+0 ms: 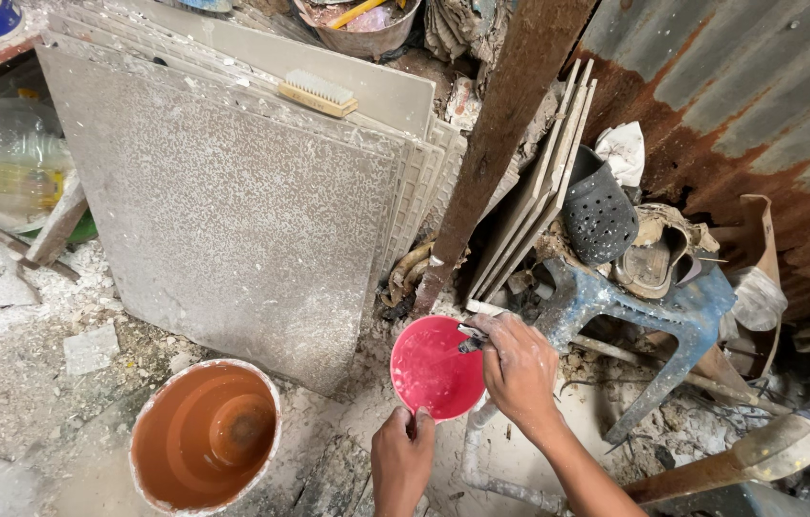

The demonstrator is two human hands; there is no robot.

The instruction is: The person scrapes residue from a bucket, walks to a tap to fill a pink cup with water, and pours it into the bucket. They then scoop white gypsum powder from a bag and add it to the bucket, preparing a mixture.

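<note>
The red bowl (435, 369) looks like smooth plastic, dulled by a whitish powdery film. At eight o'clock from it, the orange bucket (206, 434) is plastic too, its rim crusted white. The leaning tiles (223, 211) at eleven o'clock appear matt and gritty, with a wooden brush (318, 94) resting on top. At two o'clock, corrugated metal sheeting (740, 96) is rough with rust, and the perforated dark clog (598, 215) looks rubbery.

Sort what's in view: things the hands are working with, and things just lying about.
In hand:
left hand gripping the red bowl by its rim
right hand holding a small tool at the bowl's edge

Lying about:
orange bucket
leaning tiles
scrub brush
black clog
blue stool
</note>
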